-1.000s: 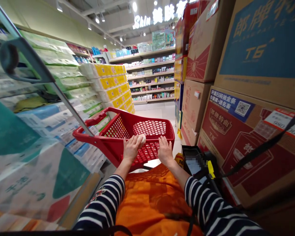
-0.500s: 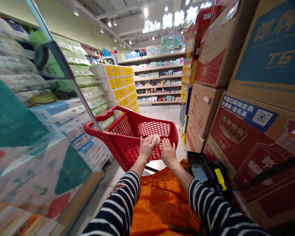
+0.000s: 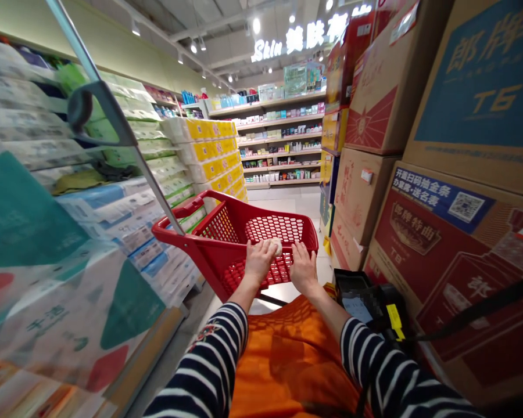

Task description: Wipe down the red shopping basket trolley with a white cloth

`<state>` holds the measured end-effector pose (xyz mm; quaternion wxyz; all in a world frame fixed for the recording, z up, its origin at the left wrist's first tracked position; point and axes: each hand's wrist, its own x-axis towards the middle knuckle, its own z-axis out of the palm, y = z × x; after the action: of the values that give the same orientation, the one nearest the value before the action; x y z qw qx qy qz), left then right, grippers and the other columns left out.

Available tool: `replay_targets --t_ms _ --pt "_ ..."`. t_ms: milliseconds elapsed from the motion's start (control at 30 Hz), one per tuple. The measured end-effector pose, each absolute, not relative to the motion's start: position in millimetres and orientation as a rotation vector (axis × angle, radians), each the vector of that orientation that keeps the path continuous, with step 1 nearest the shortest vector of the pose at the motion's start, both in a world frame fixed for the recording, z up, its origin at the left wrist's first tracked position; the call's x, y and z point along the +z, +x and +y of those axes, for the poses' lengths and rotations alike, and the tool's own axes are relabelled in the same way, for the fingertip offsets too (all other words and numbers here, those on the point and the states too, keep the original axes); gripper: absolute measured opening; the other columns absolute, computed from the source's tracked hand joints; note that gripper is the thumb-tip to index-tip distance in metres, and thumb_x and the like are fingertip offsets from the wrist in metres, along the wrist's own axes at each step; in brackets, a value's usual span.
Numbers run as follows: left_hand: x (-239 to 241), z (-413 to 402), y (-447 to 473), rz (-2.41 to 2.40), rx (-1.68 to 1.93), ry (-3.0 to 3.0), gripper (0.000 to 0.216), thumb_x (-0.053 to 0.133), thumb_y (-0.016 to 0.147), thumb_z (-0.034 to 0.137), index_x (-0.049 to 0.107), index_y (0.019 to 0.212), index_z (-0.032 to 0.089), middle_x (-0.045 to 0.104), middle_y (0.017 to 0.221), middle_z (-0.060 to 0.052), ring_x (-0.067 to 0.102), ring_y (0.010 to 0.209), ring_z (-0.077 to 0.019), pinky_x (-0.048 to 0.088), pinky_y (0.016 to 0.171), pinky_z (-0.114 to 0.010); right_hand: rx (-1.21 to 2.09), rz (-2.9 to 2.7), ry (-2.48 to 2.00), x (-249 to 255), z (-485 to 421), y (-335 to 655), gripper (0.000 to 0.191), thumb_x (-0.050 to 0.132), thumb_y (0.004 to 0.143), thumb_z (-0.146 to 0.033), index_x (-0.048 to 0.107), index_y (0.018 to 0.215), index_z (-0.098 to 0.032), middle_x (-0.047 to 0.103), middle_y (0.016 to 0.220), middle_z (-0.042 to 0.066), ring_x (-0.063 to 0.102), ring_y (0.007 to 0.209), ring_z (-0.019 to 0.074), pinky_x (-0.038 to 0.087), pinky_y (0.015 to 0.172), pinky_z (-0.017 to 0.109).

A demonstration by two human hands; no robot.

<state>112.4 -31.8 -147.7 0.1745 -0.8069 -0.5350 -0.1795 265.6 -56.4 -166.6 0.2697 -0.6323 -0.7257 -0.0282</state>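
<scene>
A red plastic shopping cart [image 3: 209, 255] with perforated sides stands tilted in front of me. My left hand [image 3: 260, 261] is closed over a small whitish wad of cloth [image 3: 277, 246] and presses it on the cart's near upper rim. Farther right along that rim, my right hand [image 3: 304, 268] has its fingers over the edge, the thumb side toward the left hand. The fingertips of both hands are partly hidden. A metal pole [image 3: 154, 180] with a grey handle [image 3: 98, 113] slants from the cart's left end up out of view.
Wrapped tissue packs [image 3: 143, 232] are stacked at left, with yellow packs [image 3: 215, 151] behind. Cardboard cartons [image 3: 427, 232] rise close on my right. A black device with a yellow tag [image 3: 393, 316] is low beside them. Shelves of small goods [image 3: 283, 142] stand at the aisle's far end.
My right hand has shifted slightly right along the rim, away from the left hand. The left hand and the wad stay nearly in place. The cart appears slightly farther right.
</scene>
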Motion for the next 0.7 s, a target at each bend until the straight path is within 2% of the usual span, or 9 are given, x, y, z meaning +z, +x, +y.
replay_targets --t_ms 200,400,567,700 --pt "-160 -26 144 -1.423 -0.532 -2.361 0.035 0.037 0.089 0.030 0.048 0.122 0.034 0.049 0.133 -0.005 0.043 0.121 -0.0241 0.015 0.105 -0.060 -0.040 -1.984 -1.710 -167 -57 274 0.061 0.037 0.074 -0.007 0.037 0.134 -0.008 0.030 0.144 0.012 0.022 0.134 0.0224 0.015 0.107 0.049" --pt "-145 -31 65 -1.594 -0.524 -2.189 0.036 0.036 0.089 0.029 0.048 0.123 0.034 0.049 0.133 -0.004 0.041 0.123 -0.0243 0.009 0.106 -0.060 -0.003 -2.060 -1.637 -164 -59 256 0.060 0.038 0.075 -0.008 0.036 0.135 -0.008 0.028 0.144 0.012 0.020 0.135 0.0232 0.013 0.107 0.050" --pt "-125 -32 -13 -1.744 -0.599 -1.938 0.036 0.036 0.089 0.027 0.051 0.121 0.029 0.049 0.133 -0.008 0.038 0.125 -0.0274 0.002 0.107 -0.060 0.046 -2.131 -1.552 -157 -60 232 0.062 0.038 0.074 -0.008 0.035 0.136 -0.007 0.026 0.145 0.011 0.018 0.135 0.0233 0.012 0.107 0.050" --pt "-125 -34 -17 -1.765 -0.591 -1.887 0.037 0.033 0.089 0.024 0.051 0.122 0.026 0.047 0.134 -0.010 0.036 0.127 -0.0289 0.006 0.105 -0.063 0.034 -2.201 -1.462 -150 -57 211 0.062 0.037 0.074 -0.008 0.033 0.136 -0.007 0.025 0.145 0.012 0.017 0.135 0.0230 0.011 0.108 0.050"
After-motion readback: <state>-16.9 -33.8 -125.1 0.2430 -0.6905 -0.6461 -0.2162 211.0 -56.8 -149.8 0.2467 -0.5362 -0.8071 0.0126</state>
